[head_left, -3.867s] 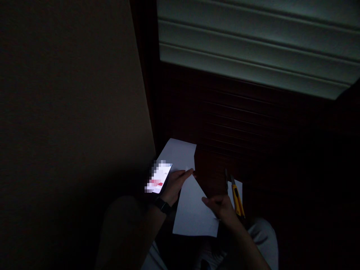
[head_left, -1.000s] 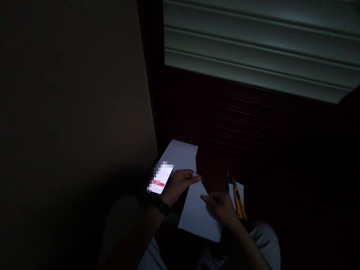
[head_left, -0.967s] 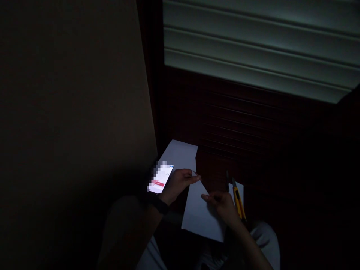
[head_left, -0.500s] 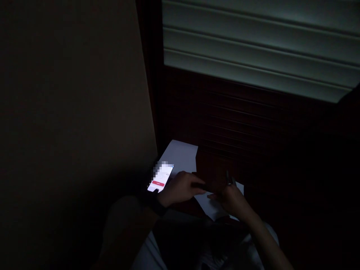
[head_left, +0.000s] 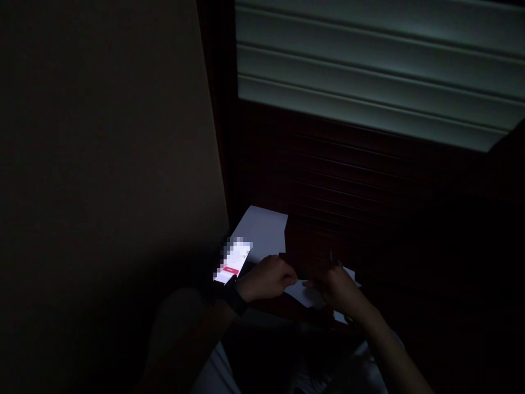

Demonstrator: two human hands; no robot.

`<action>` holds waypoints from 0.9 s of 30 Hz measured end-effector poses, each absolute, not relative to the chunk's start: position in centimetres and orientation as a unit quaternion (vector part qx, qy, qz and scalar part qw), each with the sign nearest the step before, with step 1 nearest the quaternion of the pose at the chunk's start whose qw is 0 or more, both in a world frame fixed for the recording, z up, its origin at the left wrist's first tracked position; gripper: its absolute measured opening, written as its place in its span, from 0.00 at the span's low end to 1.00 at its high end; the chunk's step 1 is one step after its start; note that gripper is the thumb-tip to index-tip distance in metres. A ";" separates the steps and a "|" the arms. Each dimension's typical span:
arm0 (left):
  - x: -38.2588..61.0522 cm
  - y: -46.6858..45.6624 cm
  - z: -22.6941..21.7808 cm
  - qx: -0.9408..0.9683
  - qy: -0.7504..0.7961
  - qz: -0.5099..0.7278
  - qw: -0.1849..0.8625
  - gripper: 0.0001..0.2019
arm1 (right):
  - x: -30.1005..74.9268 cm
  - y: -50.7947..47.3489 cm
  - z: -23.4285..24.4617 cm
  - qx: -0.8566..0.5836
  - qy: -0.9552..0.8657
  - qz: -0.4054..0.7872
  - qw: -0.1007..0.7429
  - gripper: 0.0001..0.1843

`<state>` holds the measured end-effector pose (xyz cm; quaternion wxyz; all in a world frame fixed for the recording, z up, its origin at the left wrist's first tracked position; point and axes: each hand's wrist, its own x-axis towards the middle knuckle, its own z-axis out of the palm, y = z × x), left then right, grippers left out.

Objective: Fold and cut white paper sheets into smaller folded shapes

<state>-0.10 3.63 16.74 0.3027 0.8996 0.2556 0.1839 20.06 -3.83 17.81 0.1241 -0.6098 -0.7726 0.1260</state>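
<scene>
The scene is very dark. My left hand [head_left: 267,278], with a dark watch [head_left: 235,298] on its wrist, curls its fingers onto the near edge of a white sheet of paper [head_left: 305,294]. My right hand [head_left: 338,285] is closed on the same sheet from the right, fingertips almost meeting the left ones. Most of the sheet is folded down or hidden under my hands. A lit phone [head_left: 232,261] lies just left of my left hand. A pen tip [head_left: 330,256] pokes out behind my right hand.
A second white sheet [head_left: 262,231] lies beyond the phone on the dark wooden surface [head_left: 315,230]. A plain wall [head_left: 102,164] stands on the left. Pale horizontal slats [head_left: 369,71] run across the top right. My light trouser legs [head_left: 217,372] show below.
The big sheet, held up and flat a second ago, has been brought down and folded, so only a small part shows. My hands moved together over it, covering the yellow cutter.
</scene>
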 end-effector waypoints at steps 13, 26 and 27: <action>-4.3 5.7 16.3 0.894 0.251 0.131 0.347 0.09 | 22.2 -4.4 17.7 -0.595 -0.763 0.205 0.150 0.12; 0.3 2.5 15.6 0.885 0.300 0.191 0.300 0.09 | 20.6 -3.8 16.7 -0.592 -0.760 0.204 0.174 0.16; 0.7 2.5 15.4 0.888 0.295 0.189 0.297 0.09 | 20.6 -3.8 16.7 -0.588 -0.757 0.217 0.183 0.15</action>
